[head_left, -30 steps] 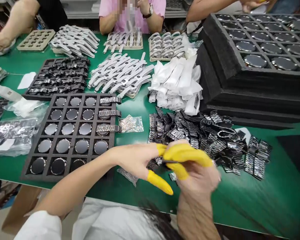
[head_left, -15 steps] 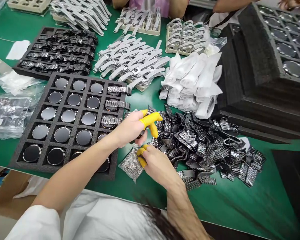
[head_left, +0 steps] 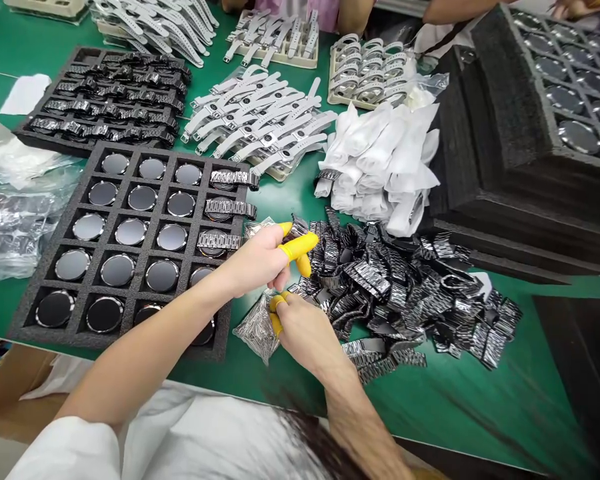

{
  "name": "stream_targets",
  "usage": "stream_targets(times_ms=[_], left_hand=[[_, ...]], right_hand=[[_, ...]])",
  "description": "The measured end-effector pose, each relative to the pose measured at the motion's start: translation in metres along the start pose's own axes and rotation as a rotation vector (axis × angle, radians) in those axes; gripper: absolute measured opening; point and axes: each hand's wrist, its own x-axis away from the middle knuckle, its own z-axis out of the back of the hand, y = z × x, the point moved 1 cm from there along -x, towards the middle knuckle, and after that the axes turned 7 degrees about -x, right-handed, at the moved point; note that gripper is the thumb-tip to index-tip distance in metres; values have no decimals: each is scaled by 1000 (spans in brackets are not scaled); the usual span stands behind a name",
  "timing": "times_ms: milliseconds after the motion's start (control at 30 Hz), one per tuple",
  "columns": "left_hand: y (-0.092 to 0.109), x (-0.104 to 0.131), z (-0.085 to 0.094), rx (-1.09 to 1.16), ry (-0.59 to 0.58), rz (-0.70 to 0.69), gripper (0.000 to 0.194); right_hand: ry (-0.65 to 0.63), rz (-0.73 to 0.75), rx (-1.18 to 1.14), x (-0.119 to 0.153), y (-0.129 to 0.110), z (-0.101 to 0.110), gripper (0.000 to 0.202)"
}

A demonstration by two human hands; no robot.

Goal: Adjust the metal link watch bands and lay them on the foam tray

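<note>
My left hand point(head_left: 266, 257), with yellow finger covers, is closed around a black metal watch band point(head_left: 297, 227); part of the band shows above its fingers and the rest is hidden. Just below, my right hand point(head_left: 307, 330), also with yellow finger covers, has its fingers curled together at the edge of a clear bag of small metal pins point(head_left: 257, 327). What its fingertips pinch is too small or hidden to name. A heap of black metal watch bands point(head_left: 375, 280) lies right of both hands. Under my left forearm is a dark foam tray point(head_left: 153, 265) of round watches, several with bands across them.
White watch straps point(head_left: 260, 117) lie in rows at the back, beside white wrapped bundles point(head_left: 375, 157). Stacked foam trays point(head_left: 510, 133) rise at the right. A tray of black banded watches point(head_left: 115, 100) stands back left, plastic bags point(head_left: 20, 227) at the left edge. People sit across the table.
The whole view has shifted slightly. My left fingers have tilted a little, and more of the black band shows above them. My right hand stays beside the bag of pins.
</note>
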Motion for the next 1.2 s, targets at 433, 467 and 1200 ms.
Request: stream_targets(times_ms=[433,467,1200], left_hand=[[-1,-1,0,63,-38,13,24],[-1,-1,-1,56,-44,17,23],[-9,3,-7,-138,-147,100,41]], right_hand=[[160,97,-317,10,41,17,18],[177,105,-356,10,43,18,18],[1325,124,-642,-1,45,2,8]])
